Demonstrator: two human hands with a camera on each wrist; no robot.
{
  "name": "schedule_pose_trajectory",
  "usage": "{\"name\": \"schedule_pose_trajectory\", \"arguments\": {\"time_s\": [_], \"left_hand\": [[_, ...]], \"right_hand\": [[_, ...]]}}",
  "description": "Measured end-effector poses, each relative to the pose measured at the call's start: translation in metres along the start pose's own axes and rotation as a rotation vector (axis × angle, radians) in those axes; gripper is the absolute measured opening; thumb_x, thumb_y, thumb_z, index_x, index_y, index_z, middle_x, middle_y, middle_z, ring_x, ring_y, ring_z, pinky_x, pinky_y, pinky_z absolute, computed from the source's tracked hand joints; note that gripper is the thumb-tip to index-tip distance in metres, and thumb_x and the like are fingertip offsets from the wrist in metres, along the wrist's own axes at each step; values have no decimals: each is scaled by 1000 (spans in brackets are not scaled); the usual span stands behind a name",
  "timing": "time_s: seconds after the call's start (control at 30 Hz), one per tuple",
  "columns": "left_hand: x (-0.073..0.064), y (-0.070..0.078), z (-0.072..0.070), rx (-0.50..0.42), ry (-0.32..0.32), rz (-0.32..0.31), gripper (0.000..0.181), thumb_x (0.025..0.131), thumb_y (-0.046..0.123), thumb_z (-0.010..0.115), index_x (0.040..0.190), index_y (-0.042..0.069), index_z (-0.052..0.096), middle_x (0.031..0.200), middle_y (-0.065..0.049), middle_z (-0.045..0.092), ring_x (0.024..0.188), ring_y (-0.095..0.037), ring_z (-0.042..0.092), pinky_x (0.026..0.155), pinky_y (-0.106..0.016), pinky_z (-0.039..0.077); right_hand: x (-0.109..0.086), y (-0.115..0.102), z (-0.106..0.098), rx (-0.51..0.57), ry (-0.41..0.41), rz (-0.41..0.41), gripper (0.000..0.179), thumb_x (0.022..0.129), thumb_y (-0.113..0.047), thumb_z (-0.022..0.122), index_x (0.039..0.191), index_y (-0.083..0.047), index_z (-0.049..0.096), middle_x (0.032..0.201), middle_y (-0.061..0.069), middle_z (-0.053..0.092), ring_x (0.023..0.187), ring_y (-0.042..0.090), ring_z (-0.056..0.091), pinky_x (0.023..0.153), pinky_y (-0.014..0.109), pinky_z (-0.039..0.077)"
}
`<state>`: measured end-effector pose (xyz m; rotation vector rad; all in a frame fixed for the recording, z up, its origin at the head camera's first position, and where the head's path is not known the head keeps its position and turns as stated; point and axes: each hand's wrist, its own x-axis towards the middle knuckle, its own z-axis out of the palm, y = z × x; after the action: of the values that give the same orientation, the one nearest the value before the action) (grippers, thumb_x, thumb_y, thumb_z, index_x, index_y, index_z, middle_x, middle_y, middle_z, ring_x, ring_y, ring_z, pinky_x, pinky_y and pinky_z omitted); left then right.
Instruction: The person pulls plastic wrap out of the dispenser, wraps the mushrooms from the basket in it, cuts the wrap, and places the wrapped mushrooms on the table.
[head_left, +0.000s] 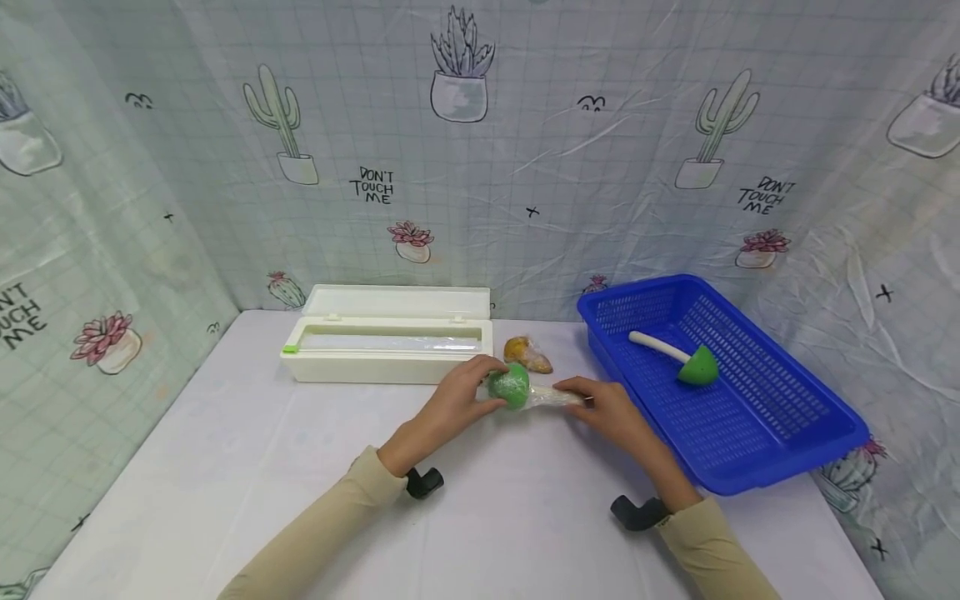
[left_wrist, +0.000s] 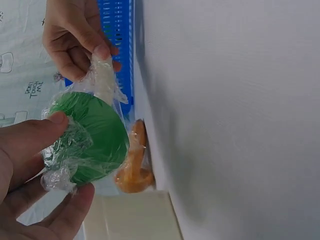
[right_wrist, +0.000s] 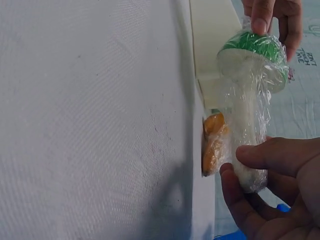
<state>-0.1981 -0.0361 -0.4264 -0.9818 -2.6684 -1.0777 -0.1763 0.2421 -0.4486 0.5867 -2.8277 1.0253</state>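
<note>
A mushroom with a green cap and white stem (head_left: 512, 386), wrapped in clear cling film, is held between both hands, lying sideways above the white table. My left hand (head_left: 466, 390) grips the rounded cap, thumb and fingers spread round it, with bunched film under the fingertips in the left wrist view. At the other end, my right hand (head_left: 609, 408) pinches the stem (right_wrist: 248, 172) between thumb and fingers. Crinkled film covers cap and stem alike. Just behind the hands lies an orange mushroom (head_left: 527, 355), also wrapped in film.
A white cling film box (head_left: 375, 367) stands at the back with its lid up and a film roll inside. To the right is a blue plastic basket (head_left: 757, 454), holding an unwrapped green mushroom (head_left: 698, 367). Printed cloth (head_left: 525, 233) hangs behind the table.
</note>
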Motion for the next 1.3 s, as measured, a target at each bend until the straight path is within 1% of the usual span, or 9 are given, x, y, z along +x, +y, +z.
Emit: {"name": "schedule_pose_trajectory", "arguments": {"time_s": [0.1, 0.3, 0.43, 0.53, 0.67, 0.83, 1.03, 1.2, 1.3], "left_hand": [[6, 2, 2, -7, 4, -18, 50, 81, 14, 87, 126, 7, 66, 129, -6, 67, 118, -22, 64, 93, -34, 56], [18, 6, 3, 51, -15, -24, 48, 81, 15, 88, 124, 8, 68, 125, -9, 71, 106, -23, 69, 87, -35, 57], [25, 8, 4, 82, -60, -51, 48, 82, 15, 86, 125, 6, 67, 125, -11, 71, 108, -25, 69, 89, -37, 57], [31, 11, 5, 108, -113, -70, 49, 85, 14, 84, 127, 1, 65, 128, -14, 69, 115, -27, 66, 95, -38, 55], [39, 15, 9, 127, -153, -63, 48, 85, 12, 83, 127, -3, 65, 127, -17, 68, 118, -29, 65, 98, -39, 54], [49, 19, 11, 128, -136, -54, 46, 82, 5, 84, 124, -3, 68, 125, -17, 69, 114, -28, 67, 96, -39, 55], [63, 18, 17, 115, -108, -68, 43, 77, -3, 84, 118, -2, 69, 124, -14, 70, 115, -28, 67, 98, -39, 54], [76, 16, 28, 149, -126, -91, 37, 78, -9, 82, 112, 1, 72, 114, -10, 73, 106, -28, 67, 94, -36, 54], [85, 15, 33, 183, -89, -108, 34, 78, -15, 76, 107, 3, 74, 107, -10, 75, 99, -27, 68, 88, -35, 56]], "right_hand": [[0, 2, -1, -11, 11, 20, 31, 87, 2, 76, 117, -6, 74, 114, 15, 74, 100, 32, 71, 81, 45, 60], [-1, 7, -1, -15, 9, 55, 30, 87, 1, 77, 116, -6, 74, 112, 14, 75, 98, 32, 72, 80, 47, 60], [-1, 6, -2, -12, -7, 75, 30, 87, 1, 76, 116, -4, 73, 112, 15, 74, 100, 34, 72, 81, 47, 60], [-2, 6, -3, -9, -13, 84, 29, 88, 2, 76, 116, -3, 72, 112, 17, 74, 101, 35, 72, 82, 47, 60], [-4, 6, -3, 0, -11, 95, 29, 87, 3, 75, 116, 0, 72, 111, 19, 74, 100, 37, 71, 83, 48, 59], [-5, 7, -2, 5, -5, 100, 31, 87, 6, 74, 118, 2, 70, 112, 21, 73, 98, 36, 71, 80, 48, 59], [-3, 10, 1, 30, 23, 153, 33, 87, 7, 73, 120, 3, 68, 114, 24, 71, 99, 36, 69, 79, 48, 58], [0, 15, 4, 48, 11, 214, 34, 88, 10, 70, 121, 5, 66, 118, 26, 69, 105, 38, 66, 84, 51, 56], [5, 18, 6, 52, -2, 224, 34, 89, 10, 69, 122, 6, 65, 118, 27, 69, 104, 38, 66, 85, 51, 55]]}}
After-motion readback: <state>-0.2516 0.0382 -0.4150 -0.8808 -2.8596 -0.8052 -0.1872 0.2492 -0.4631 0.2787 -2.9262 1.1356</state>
